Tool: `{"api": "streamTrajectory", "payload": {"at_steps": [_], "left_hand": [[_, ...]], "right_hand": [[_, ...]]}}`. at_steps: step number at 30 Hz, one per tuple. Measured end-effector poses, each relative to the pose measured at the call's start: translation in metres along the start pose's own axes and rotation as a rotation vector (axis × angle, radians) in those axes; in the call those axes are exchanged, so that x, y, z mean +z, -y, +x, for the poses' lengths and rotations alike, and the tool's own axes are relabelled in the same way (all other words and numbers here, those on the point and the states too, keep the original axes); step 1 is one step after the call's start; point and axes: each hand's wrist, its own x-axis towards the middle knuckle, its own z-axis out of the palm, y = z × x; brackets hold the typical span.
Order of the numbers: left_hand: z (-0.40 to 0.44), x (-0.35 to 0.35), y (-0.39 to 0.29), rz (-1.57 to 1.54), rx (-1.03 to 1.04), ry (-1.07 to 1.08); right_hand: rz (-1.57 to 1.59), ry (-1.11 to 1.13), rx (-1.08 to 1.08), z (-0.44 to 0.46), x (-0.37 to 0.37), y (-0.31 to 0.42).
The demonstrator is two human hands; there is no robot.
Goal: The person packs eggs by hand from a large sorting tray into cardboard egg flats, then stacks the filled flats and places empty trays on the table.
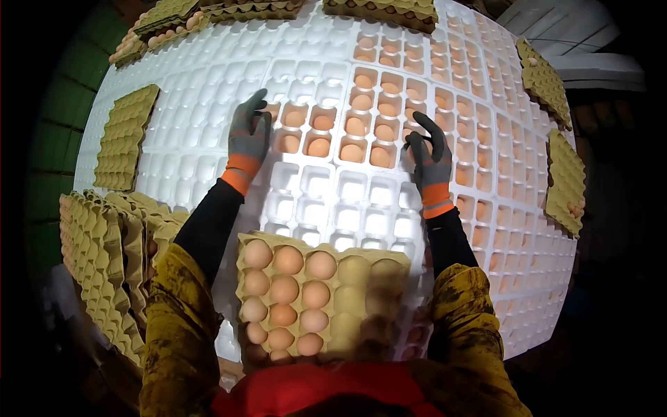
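Note:
My left hand (248, 132), in a grey glove with an orange cuff, is over the white foam egg tray (316, 173). Its fingers are apart and hold nothing I can see, just left of several brown eggs (319, 147) sitting in cells. My right hand (429, 149), gloved alike, has its fingers loosely bent and apart at the right side of another group of eggs (384, 131). Part of the cells beneath it is hidden. Close to my body lies a cardboard egg tray (353, 272), with brown eggs (284, 289) on its left side and bare hollows to their right.
More foam trays spread around, those on the right (511, 187) holding eggs. Stacked cardboard trays (104, 271) stand at lower left, and single cardboard trays (125, 137) lie at the left and right edges (566, 182). Others (382, 12) are at the back.

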Motion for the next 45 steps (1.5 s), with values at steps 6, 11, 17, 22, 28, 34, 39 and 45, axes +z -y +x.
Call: {"api": "streamTrajectory", "payload": {"at_steps": [6, 11, 17, 22, 28, 34, 39, 45], "left_hand": [[-0.017, -0.024, 0.007, 0.284, 0.105, 0.145], [-0.088, -0.104, -0.133, -0.145, -0.150, 0.200], [-0.243, -0.193, -0.207, 0.098, 0.010, 0.540], [-0.336, -0.229, -0.223, 0.281, 0.176, 0.578], [-0.374, -0.183, -0.214, 0.737, 0.481, 0.713], [-0.376, -0.191, -0.188, 0.336, 0.368, 0.520], [-0.358, -0.213, -0.213, -0.792, -0.591, 0.307], [-0.358, -0.169, -0.222, 0.658, 0.405, 0.454]], "right_hand": [[-0.325, 0.092, -0.235, -0.024, -0.008, -0.001], [-0.219, 0.099, -0.099, -0.098, -0.039, 0.108], [-0.227, 0.429, 0.034, -0.248, -0.032, 0.190], [-0.316, 0.655, -0.176, -0.336, -0.001, 0.206], [-0.788, 0.684, -0.415, -0.379, 0.046, 0.199], [-0.757, 0.677, -0.473, -0.387, 0.041, 0.197], [0.254, 0.470, 0.271, -0.374, 0.018, 0.204], [-0.246, 0.550, -0.143, -0.346, 0.022, 0.188]]}}
